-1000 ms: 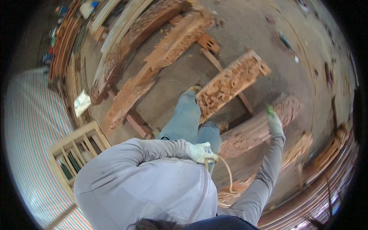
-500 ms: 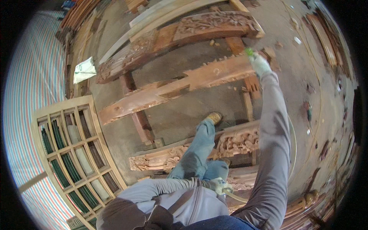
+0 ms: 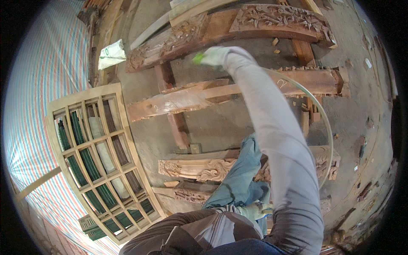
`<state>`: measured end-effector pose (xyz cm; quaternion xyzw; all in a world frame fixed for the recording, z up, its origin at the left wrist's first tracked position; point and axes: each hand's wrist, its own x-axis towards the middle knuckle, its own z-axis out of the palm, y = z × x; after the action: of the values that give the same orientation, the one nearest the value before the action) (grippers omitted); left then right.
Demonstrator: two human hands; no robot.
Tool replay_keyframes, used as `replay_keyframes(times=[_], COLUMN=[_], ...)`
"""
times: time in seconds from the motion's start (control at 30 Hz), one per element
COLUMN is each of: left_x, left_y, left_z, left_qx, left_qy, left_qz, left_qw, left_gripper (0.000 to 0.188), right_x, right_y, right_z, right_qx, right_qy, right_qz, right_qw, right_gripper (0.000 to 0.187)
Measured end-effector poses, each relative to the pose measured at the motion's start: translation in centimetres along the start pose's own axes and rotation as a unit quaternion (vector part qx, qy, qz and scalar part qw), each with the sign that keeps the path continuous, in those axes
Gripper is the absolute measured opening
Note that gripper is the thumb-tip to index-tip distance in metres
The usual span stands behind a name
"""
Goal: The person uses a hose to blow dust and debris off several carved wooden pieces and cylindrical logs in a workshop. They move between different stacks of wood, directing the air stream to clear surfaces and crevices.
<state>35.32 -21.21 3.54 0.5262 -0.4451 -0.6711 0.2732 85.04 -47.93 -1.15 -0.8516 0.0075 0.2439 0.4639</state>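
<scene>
And there, upper middle of the frame, the right hand [image 3: 213, 57] was curled round a green tool [image 3: 198, 58] that looked light, stiff and best gripped mid-body, a pale, bendy hose [image 3: 330, 136] looping at right, the left hand [image 3: 256, 209], lower centre, too obscured to tell.

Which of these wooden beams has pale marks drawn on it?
The middle beam, crossed by the right sleeve: pale marks, largely plain face, while beams either side show carving.
</scene>
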Motion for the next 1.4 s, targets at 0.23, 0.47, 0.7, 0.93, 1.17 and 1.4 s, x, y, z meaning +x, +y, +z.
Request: replay_keyframes(times=[0.23, 0.47, 0.7, 0.93, 1.17, 1.4], left_x=[0.3, 1.8, 1.9, 1.5, 0.3, 1.3], left_y=[-1.0, 0.4, -1.2, -3.3, 1.0, 3.0], left_z=[0.8, 0.4, 1.9, 3.9, -1.5, -1.4], left_qx=[-0.006, -0.035, -0.006, 0.04, 0.048, 0.186], left_qy=[0.027, 0.073, 0.088, 0.201, -0.03, -0.254], left_qz=[-0.002, -0.024, -0.038, -0.001, 0.031, 0.09], left_qw=[1.0, 0.996, 0.995, 0.979, 0.998, 0.945], left_gripper=[0.032, 0.033, 0.03, 0.047, 0.033, 0.021], right_x=[-17.7, -20.2, -1.0, -2.7, -25.1, -57.6], right_y=[25.2, 27.0, 0.0, -10.0, 11.7, 18.8], right_z=[-12.5, -7.1, 9.2, 20.2, 9.6, 12.1], right_qx=[-0.183, -0.062, 0.03, 0.092, 0.17, 0.221], right_qy=[0.134, 0.08, 0.064, -0.161, -0.069, 0.2], right_qz=[0.395, 0.308, 0.008, -0.075, 0.278, 0.471], right_qw=[0.89, 0.946, 0.997, 0.98, 0.943, 0.83], right_gripper=[0.051, 0.054, 0.059, 0.063, 0.043, 0.034])
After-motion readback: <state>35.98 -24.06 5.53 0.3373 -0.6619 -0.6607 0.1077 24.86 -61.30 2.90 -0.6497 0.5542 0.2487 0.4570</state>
